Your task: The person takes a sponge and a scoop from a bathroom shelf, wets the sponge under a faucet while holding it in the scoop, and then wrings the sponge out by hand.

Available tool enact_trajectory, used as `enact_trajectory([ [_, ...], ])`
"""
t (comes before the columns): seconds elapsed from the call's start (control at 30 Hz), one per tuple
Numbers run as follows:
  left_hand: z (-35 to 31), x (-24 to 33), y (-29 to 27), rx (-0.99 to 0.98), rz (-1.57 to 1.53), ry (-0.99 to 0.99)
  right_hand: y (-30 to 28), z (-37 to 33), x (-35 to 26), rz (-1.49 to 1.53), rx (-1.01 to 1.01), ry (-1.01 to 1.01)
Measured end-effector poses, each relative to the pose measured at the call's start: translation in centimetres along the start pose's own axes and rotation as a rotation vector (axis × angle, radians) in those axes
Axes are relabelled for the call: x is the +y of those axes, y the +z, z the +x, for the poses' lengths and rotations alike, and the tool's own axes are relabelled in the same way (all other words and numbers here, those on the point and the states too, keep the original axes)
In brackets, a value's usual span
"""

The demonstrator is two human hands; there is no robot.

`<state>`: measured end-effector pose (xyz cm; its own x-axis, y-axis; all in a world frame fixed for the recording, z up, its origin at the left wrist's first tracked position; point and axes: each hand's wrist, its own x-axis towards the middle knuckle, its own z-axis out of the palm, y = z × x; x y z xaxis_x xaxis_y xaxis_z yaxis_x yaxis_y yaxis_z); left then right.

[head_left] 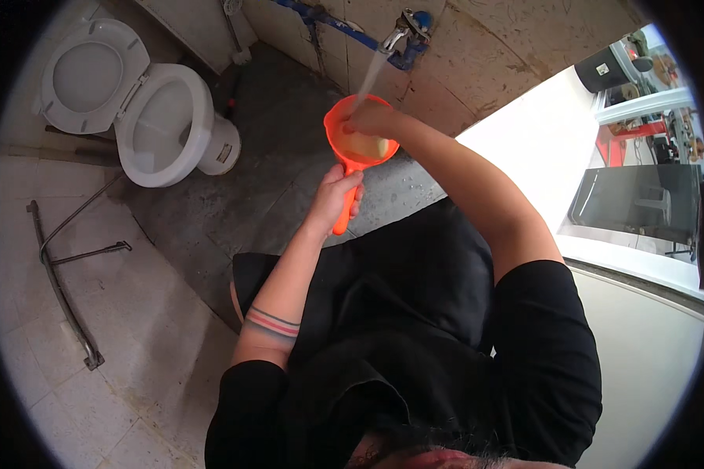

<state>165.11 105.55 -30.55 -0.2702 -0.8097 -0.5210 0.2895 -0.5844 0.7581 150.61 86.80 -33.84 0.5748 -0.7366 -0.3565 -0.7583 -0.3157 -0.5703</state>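
My left hand (338, 195) is closed round the handle of an orange water dipper (329, 144), holding it over the dark floor below a running tap (399, 35). A stream of water (374, 74) falls from the tap into the dipper's bowl. My right hand (371, 119) reaches down into the bowl, beside the stream. Its fingers are partly hidden by the water and blurred, so their grip does not show. A pale yellowish thing (382, 148) shows inside the bowl near the right wrist; its kind is unclear.
A white toilet (199, 129) with its lid up stands at the left, a round white bucket (225, 148) beside it. A metal grab bar (59, 293) and a thin hose sprayer (94, 253) are on the left wall. Blue pipe (344, 31) runs along the far wall. A bright doorway opens at the right.
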Motion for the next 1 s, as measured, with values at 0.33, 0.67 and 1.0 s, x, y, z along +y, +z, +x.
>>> enact_trajectory([
  [0.33, 0.5, 0.0, 1.1, 0.036, 0.057, -0.008, -0.1, -1.2, 0.0, -0.486, 0.08, 0.048],
  [0.67, 0.6, -0.5, 0.0, 0.057, 0.085, 0.011, -3.1, -6.3, -0.3, 0.913, 0.029, 0.25],
  [1.0, 0.5, -0.9, -1.6, 0.063, 0.068, -0.007, -3.7, -8.6, -0.8, 0.821, -0.096, 0.042],
])
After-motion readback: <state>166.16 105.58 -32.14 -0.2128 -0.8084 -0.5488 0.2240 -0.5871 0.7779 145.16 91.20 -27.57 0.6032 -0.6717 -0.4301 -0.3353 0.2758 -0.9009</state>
